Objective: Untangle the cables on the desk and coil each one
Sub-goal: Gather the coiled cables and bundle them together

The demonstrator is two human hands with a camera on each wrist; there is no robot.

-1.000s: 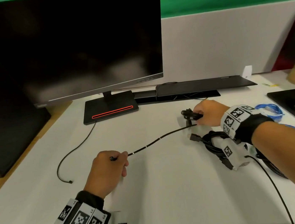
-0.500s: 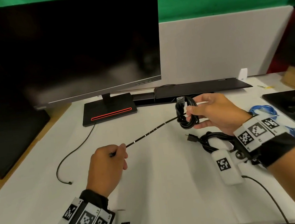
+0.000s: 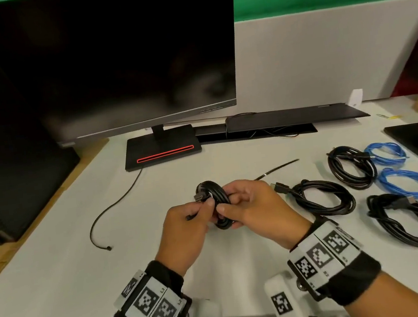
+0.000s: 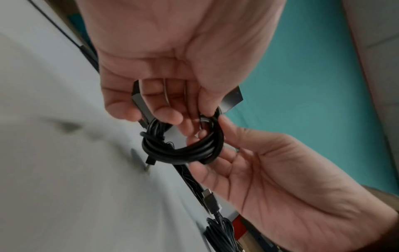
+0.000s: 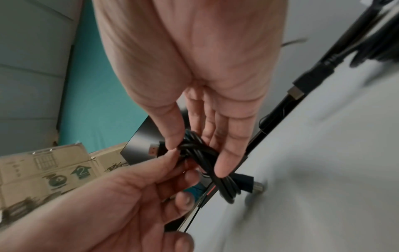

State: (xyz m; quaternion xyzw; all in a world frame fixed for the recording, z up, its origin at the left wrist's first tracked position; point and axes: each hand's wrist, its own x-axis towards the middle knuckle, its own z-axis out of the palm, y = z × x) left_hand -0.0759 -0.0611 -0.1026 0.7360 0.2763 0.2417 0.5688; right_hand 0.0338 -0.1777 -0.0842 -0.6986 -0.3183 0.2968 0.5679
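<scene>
In the lower middle of the head view both hands are meeting above the desk (image 3: 58,269), holding a small black coil (image 3: 217,204) between them. The coil is glossy, thick-corded and wound into several tight loops, standing roughly on edge, clear of the desk. The right hand (image 3: 255,212) is wrapping its fingers through and around the loops, thumb pressing on the near side; in the right wrist view the right-hand fingers (image 5: 226,153) are lying along the bundle where the strands are crossing. The left hand (image 3: 185,229) is pinching the cord beside a plug (image 3: 200,195) that is sticking out at the coil's upper left, its other fingers curled. In the left wrist view, the coil (image 4: 183,145) is showing as a near-round ring with another plug (image 4: 150,161) pointing down at its lower left. To the right in the head view, four more coils are lying flat on the desk: a black one (image 3: 323,197) just right of the hands, another black one (image 3: 351,167) farther up, a larger black one (image 3: 408,223) at the lower right, and two blue coils (image 3: 408,184) near the right edge. A thin loose cable (image 3: 113,207) is trailing from the monitor (image 3: 112,64) base toward the left middle of the frame.
</scene>
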